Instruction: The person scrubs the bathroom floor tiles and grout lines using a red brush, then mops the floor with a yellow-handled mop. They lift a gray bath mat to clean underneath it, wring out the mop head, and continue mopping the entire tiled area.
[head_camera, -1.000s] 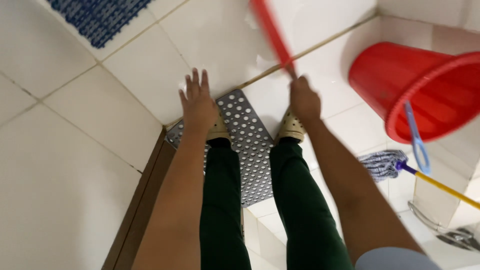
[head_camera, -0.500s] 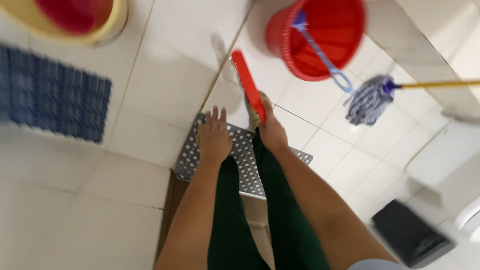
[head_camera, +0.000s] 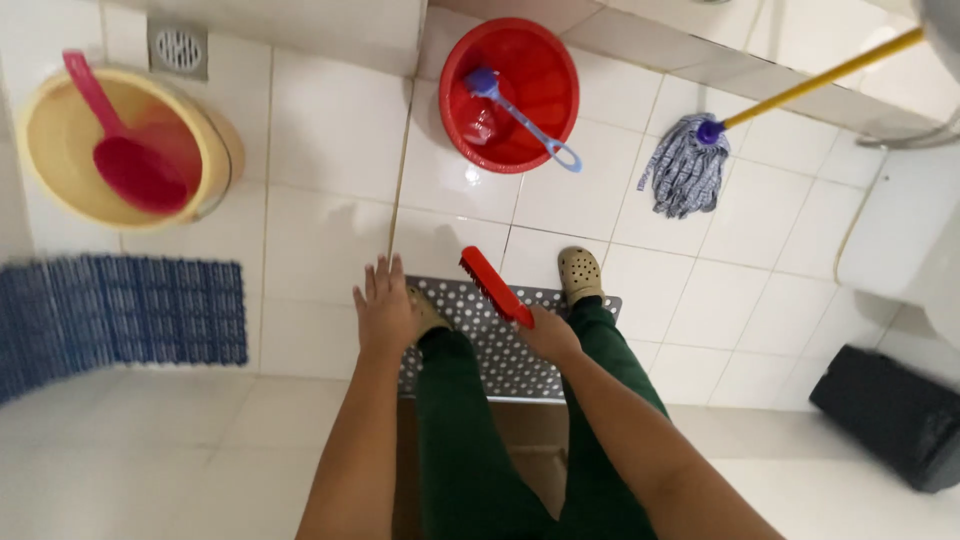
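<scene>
On one grey mat (head_camera: 500, 350), one red brush (head_camera: 492, 285), two hands.

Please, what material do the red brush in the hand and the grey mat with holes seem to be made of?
The red brush, held by the right hand, looks like smooth moulded plastic with an even colour. The grey mat seems plastic or rubber: matte, with regular punched holes; metal cannot be excluded.

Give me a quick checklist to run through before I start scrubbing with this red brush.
1. Right hand gripping red brush: ok.
2. Left hand free, fingers spread: ok.
3. Both feet on the grey perforated mat: ok.
4. Red bucket with blue-handled scoop within view ahead: ok.
5. Water in the bucket: cannot tell.
6. Mop lying on the tiles, apart from your feet: ok.
</scene>
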